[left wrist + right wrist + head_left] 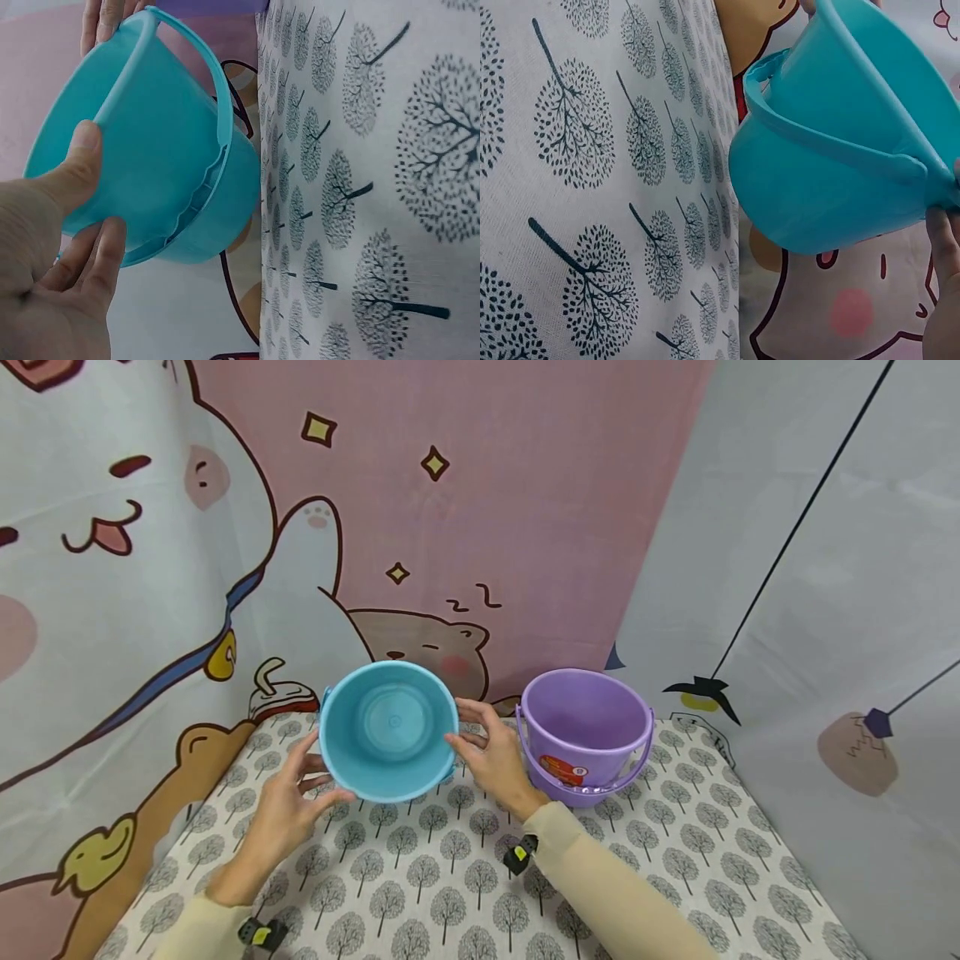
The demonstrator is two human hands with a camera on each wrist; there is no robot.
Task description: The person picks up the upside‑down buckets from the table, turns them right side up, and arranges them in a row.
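A light blue bucket point(395, 727) is tilted so that its open mouth faces the head camera, showing an inside with nothing in it. My left hand point(288, 802) grips its left side, thumb at the rim and fingers against the wall. On the opposite side, my right hand point(495, 756) holds the rim between thumb and fingers. The bucket's handle point(832, 142) hangs down along the outer wall in the right wrist view. Whether its lower edge touches the table cannot be told. A purple bucket point(585, 710) stands upright just right of my right hand.
The table is covered with a tree-print cloth point(450, 893). Behind it hangs a pink and white cartoon curtain point(525, 527), close to both buckets. The purple bucket has a red label point(561, 770) and its handle point(592, 790) lowered at the front.
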